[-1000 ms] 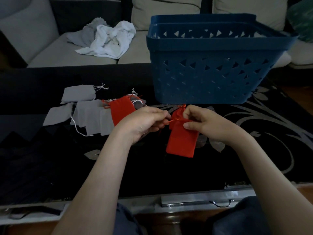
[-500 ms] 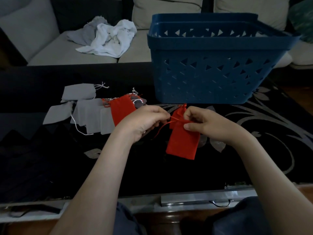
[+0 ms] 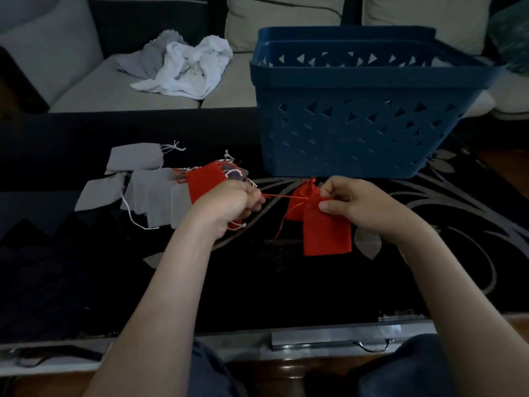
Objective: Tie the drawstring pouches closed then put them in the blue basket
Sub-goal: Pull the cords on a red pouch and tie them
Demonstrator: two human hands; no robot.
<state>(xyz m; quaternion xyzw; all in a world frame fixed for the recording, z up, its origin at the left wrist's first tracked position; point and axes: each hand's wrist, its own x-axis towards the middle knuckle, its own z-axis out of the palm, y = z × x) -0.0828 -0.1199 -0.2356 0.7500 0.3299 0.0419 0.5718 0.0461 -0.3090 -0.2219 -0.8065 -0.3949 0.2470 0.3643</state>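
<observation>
- Drawstring pouches (image 3: 143,184) in grey lie in a loose heap at the middle left of the frame on the dark table (image 3: 57,156), with white strings trailing. They look untied, so most of the work seems left to do.
- A spare red pouch (image 3: 204,181) lies at the right edge of that heap, partly hidden by the left hand.
- The left hand (image 3: 229,204), left of centre, has its fingers curled and pinches the end of a red drawstring (image 3: 286,197), which runs taut to the right.
- The held red pouch (image 3: 326,230) hangs at centre with its mouth bunched. The knot looks to be in the making, not finished.
- Just behind it, a second red pouch (image 3: 305,193) shows a gathered top. I cannot tell whether it is tied.
- The right hand (image 3: 352,204), right of centre, pinches the neck of the held red pouch between thumb and fingers.
- The blue basket (image 3: 357,124) stands at the upper right, just beyond the hands. Its floor is hidden, so it cannot be told whether any pouches are inside.
</observation>
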